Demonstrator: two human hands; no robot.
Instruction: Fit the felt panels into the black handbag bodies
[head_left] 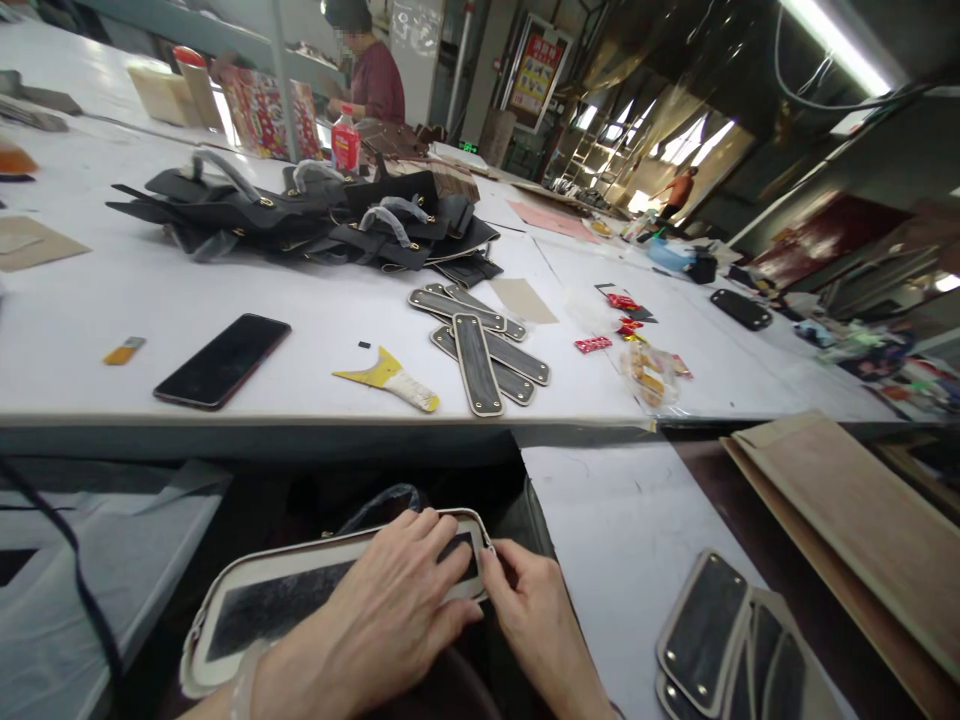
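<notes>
- White tabletop stretches far back under a bright lamp, and its front edge is just past the person's hands.
- Below that edge, close to the person, is a long bag piece with a pale rim and a dark middle.
- Left hand: lying spread on the bag piece near its right end, maybe to stop wobbling.
- Right hand: thumb and finger close together on the rim at that end, likely to hold it steady.
- Dark strips sit crisscross near the tabletop's front edge, perhaps for easy reach. A yellow tool lies just left of them.
- Dark plates overlap on a side table; the view's bottom cuts them off.
- Black bags lie heaped farther back, too tangled to count.
- Some right fingers and the bag piece's underside are hidden.
</notes>
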